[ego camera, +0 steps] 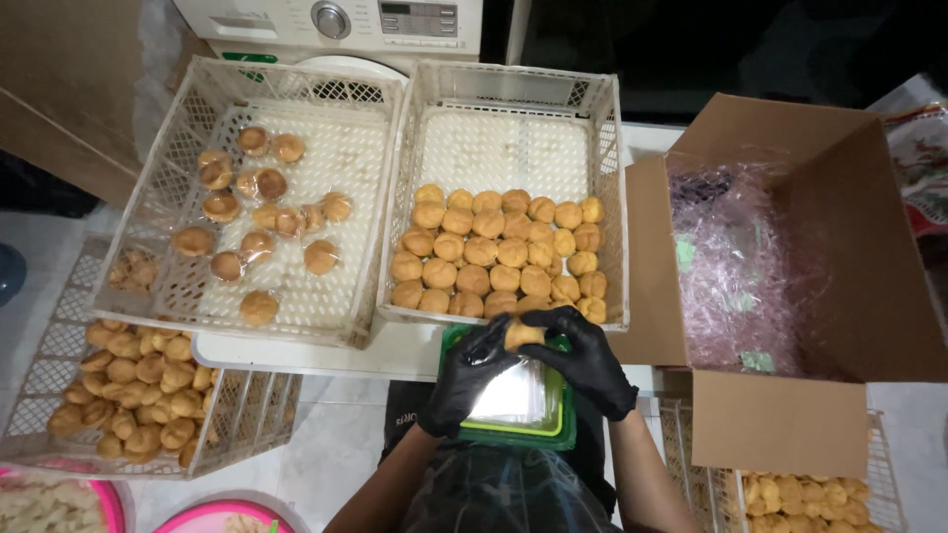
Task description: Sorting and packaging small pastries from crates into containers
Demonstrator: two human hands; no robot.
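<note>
Both gloved hands, left hand (472, 375) and right hand (585, 360), grip one bun (522, 335) above the green tray (555, 430), just beside the right crate's (614, 197) near edge. Four crates hold buns.

Two crates side by side on a table (296, 357): left crate (178, 222) with wrapped pastries (252, 227) scattered inside, right crate (612, 197) with bare pastries (499, 255) packed in its near half. Behind the crates, a washing machine (336, 22). Right of them, an open cardboard box (780, 424) lined with plastic film (736, 262). Just before the right crate, both hands, left hand (469, 375) and right hand (585, 360), around one pastry (521, 334) above a stack of trays (513, 426). Lower left, under the table edge, another crate of pastries (128, 390); lower right, one more (800, 498).
</note>
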